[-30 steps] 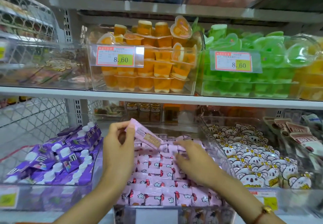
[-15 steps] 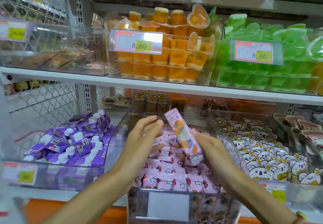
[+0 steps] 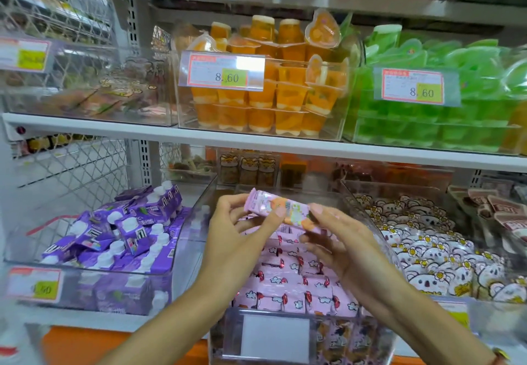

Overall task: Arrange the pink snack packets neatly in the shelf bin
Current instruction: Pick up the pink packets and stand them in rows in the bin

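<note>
A pink snack packet [image 3: 281, 207] with an orange picture lies level in the air above the clear shelf bin [image 3: 368, 216]. My left hand [image 3: 236, 239] pinches its left half between thumb and fingers. My right hand [image 3: 342, 247] holds its right end from below with the fingertips. Under both hands the bin holds several rows of pink snack packets [image 3: 288, 282] standing side by side. My hands hide the middle rows.
A clear bin of purple drink cartons [image 3: 125, 230] stands to the left, a bin of koala-face packets [image 3: 433, 253] to the right. The shelf above carries orange jelly cups [image 3: 273, 99] and green jelly cups [image 3: 445, 102]. A blank label holder [image 3: 275, 339] fronts the pink bin.
The packet passed from my left hand alone, to standing upright in my right hand, to lying level between both hands. The view shifted left and upward.
</note>
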`<state>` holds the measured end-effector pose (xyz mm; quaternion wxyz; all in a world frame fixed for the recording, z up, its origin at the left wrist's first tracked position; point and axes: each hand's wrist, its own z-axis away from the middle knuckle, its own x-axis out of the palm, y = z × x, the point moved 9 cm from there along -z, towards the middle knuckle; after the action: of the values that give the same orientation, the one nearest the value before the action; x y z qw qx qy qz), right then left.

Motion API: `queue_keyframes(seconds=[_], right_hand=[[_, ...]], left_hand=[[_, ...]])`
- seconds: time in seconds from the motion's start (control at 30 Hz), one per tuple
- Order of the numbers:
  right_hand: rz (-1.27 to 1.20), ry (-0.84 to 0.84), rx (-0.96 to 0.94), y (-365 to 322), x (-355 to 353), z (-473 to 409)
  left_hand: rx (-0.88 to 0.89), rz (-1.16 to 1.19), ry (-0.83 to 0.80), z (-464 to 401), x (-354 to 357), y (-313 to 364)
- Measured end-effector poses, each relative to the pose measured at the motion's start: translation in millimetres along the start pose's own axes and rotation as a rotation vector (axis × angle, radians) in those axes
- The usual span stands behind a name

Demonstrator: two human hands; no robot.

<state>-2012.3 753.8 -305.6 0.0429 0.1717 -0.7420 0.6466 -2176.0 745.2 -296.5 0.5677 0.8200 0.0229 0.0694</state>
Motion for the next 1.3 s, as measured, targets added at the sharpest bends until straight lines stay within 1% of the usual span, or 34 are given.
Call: queue_keyframes(seconds=[0.1, 0.17, 0.23, 0.3, 0.37, 0.47, 0.6, 0.77, 0.83, 0.9, 0.93, 0.97, 1.0, 1.07, 1.1, 1.17, 1.3], right_hand=[[-0.090, 0.149, -0.052, -4, -20, 0], [-0.093, 0.265, -0.079, -6, -37, 0], [-0.016, 0.367, -0.091, -6, -54, -2], [0.141, 0.433, -0.086, -5, -66, -8], [0.340, 0.464, -0.092, -7, -70, -15], [0.609, 0.409, -0.156, -15, -59, -24], [0.933, 0.276, -0.277, -23, -37, -34], [1.330, 0.113, -0.406, -28, 1, -62], [1.437, 0.023, -0.373, -22, 12, -78], [1.532, -0.116, -0.277, -6, 21, -91], [1.565, -0.157, -0.231, 4, 23, -95], [1.583, -0.152, -0.216, 10, 23, -98], [1.577, -0.092, -0.220, 12, 20, -100], [1.470, 0.071, -0.232, 11, 8, -100], [1.429, 0.108, -0.226, 14, 2, -100], [1.447, 0.067, -0.182, 26, -3, -100], [1.444, -0.106, -0.092, 40, -4, -98]], left_hand=[[0.187, -0.282, 0.028, -1, -12, 17], [0.266, -0.458, 0.129, 1, -32, 20], [0.232, -0.566, 0.167, 4, -46, 8], [0.118, -0.632, 0.108, 6, -49, -12], [0.029, -0.623, 0.060, 7, -51, -27], [0.003, -0.589, 0.074, 7, -55, -29], [-0.016, -0.579, 0.106, 6, -61, -31], [-0.040, -0.530, 0.100, 4, -62, -34], [-0.044, -0.535, 0.090, 3, -64, -35], [-0.048, -0.558, 0.077, 4, -64, -36], [-0.048, -0.568, 0.073, 4, -64, -37], [-0.045, -0.573, 0.073, 5, -65, -37], [-0.041, -0.576, 0.073, 5, -65, -37], [-0.039, -0.580, 0.070, 4, -65, -38], [-0.039, -0.582, 0.071, 4, -65, -38], [-0.036, -0.587, 0.067, 3, -65, -39], [-0.021, -0.567, 0.059, 1, -64, -38]])
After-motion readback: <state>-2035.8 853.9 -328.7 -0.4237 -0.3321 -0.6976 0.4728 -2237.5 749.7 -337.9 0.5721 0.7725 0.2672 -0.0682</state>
